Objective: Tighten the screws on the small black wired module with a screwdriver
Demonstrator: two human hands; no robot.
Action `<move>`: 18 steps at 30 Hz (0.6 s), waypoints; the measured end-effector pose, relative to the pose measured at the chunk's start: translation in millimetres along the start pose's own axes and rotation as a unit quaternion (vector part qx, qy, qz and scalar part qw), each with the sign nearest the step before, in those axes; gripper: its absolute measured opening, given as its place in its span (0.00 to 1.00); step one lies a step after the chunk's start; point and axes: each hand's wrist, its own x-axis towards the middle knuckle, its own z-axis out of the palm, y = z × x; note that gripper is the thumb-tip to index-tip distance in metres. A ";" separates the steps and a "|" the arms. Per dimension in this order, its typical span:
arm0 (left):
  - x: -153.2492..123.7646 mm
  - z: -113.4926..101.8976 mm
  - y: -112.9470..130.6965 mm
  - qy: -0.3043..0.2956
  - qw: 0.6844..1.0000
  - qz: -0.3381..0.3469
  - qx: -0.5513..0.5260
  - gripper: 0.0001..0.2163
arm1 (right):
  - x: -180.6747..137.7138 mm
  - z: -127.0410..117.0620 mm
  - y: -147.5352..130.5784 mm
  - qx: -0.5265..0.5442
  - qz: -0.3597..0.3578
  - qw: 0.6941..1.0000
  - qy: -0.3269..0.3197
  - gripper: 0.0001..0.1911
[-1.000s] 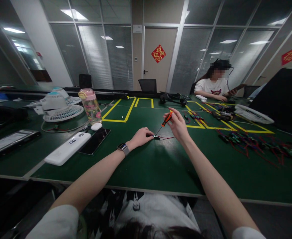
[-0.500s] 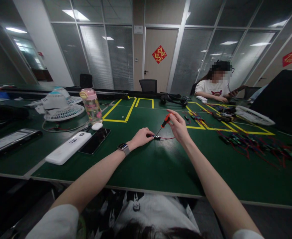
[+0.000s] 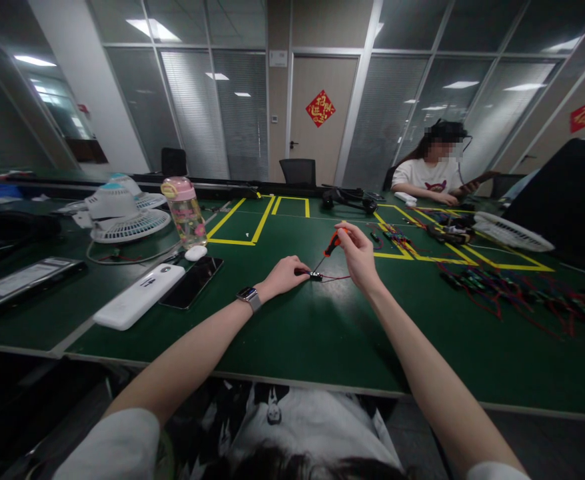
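My right hand (image 3: pixel 358 252) grips a small orange-handled screwdriver (image 3: pixel 331 246), tip angled down onto a tiny dark component (image 3: pixel 315 275) with thin red wires on the green table (image 3: pixel 322 327). My left hand (image 3: pixel 285 274), with a watch on its wrist, pinches that component and holds it against the table. Both hands meet in the middle of the table, well beyond its near edge.
To the left lie a white power bank (image 3: pixel 139 304), a black phone (image 3: pixel 193 282), a pink-capped bottle (image 3: pixel 184 212) and white fans (image 3: pixel 122 215). A heap of red-wired parts (image 3: pixel 512 290) spreads at the right. Another person (image 3: pixel 430 170) sits at the far side.
My right hand has turned slightly on the screwdriver handle and dipped a little; the left hand and the component stay put.
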 end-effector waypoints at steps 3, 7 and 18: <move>1.0 1.6 -2.2 0.000 1.000 0.004 0.004 0.09 | -2.4 1.0 -3.8 -0.049 -0.026 0.998 0.017 0.13; 2.2 4.5 -6.1 0.005 1.000 0.010 0.002 0.09 | -3.0 1.4 -4.7 -0.081 -0.041 0.996 0.006 0.16; 0.3 0.7 -1.1 0.001 1.000 0.004 0.006 0.10 | 0.1 1.7 0.2 0.059 0.038 0.997 -0.020 0.14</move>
